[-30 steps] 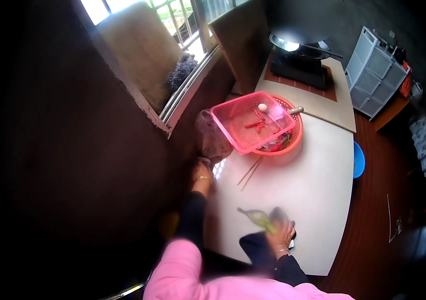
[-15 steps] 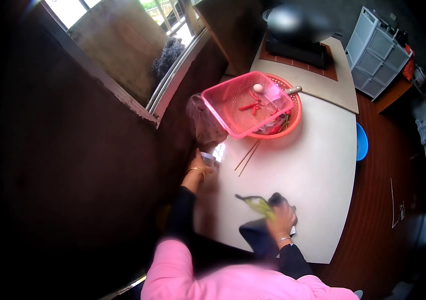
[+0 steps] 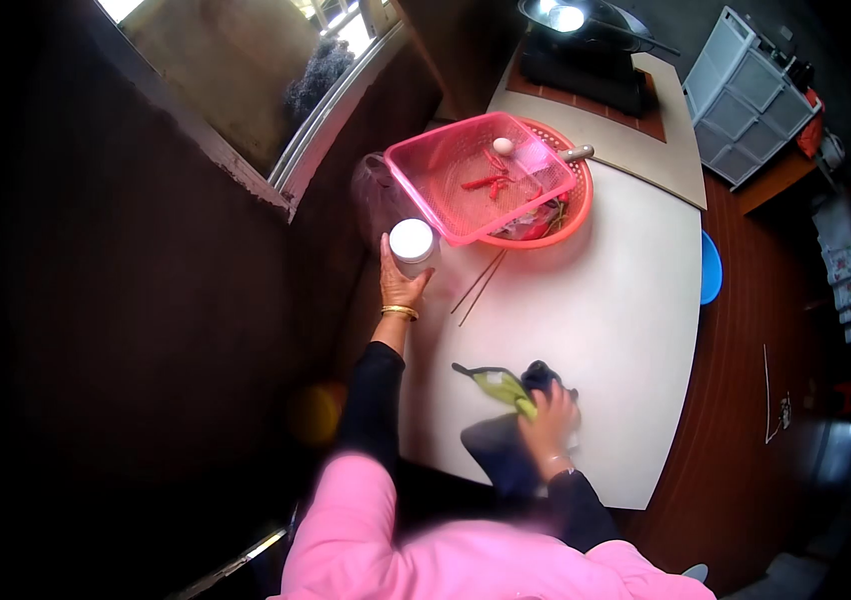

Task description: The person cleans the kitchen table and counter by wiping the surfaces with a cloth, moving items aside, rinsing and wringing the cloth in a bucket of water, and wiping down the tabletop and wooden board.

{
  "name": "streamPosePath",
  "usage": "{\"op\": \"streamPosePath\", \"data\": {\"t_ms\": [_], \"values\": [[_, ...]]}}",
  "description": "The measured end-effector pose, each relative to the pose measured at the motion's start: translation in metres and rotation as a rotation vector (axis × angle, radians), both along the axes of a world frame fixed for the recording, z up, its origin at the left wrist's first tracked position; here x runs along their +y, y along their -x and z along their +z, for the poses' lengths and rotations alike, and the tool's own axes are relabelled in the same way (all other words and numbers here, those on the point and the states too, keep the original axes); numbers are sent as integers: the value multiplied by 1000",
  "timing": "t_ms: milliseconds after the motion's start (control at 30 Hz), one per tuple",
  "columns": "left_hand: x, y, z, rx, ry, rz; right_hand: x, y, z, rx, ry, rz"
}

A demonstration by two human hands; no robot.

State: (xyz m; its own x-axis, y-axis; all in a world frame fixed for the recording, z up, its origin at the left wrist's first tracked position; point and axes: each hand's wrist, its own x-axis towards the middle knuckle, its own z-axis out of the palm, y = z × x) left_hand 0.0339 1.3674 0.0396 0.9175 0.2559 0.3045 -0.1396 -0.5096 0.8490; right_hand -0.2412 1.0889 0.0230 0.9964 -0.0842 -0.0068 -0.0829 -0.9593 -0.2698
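My left hand (image 3: 403,291) is wrapped round a jar with a round white lid (image 3: 412,240), by the table's left edge. The jar is upright, its lid facing me, just below the corner of a pink mesh basket (image 3: 413,187). My right hand (image 3: 550,428) presses on a bunched dark blue cloth (image 3: 502,452) with a yellow-green part (image 3: 499,386), near the front of the table. Its fingers are bent over the cloth and slightly blurred. Two thin chopsticks (image 3: 480,287) lie on the table between my hands and the basket.
The basket holds an egg (image 3: 504,147) and red chillies (image 3: 491,184), and rests on an orange colander (image 3: 583,205). A grey handle (image 3: 578,153) sticks out there. Behind stands a dark stove (image 3: 581,85) with a pan. A wall and window frame (image 3: 291,185) flank the left.
My left hand has moved forward and raised the jar, so its white lid now shows. My right hand stays on the cloth. The camera view has shifted slightly.
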Motion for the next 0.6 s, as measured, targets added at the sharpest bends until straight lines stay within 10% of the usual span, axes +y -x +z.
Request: {"op": "streamPosePath", "data": {"t_ms": [367,600], "values": [[9,42,25,227,-179,197,2,2,-2,-27,59,14],[94,210,104,251,-601,-152,4,23,33,296,-4,206]]}}
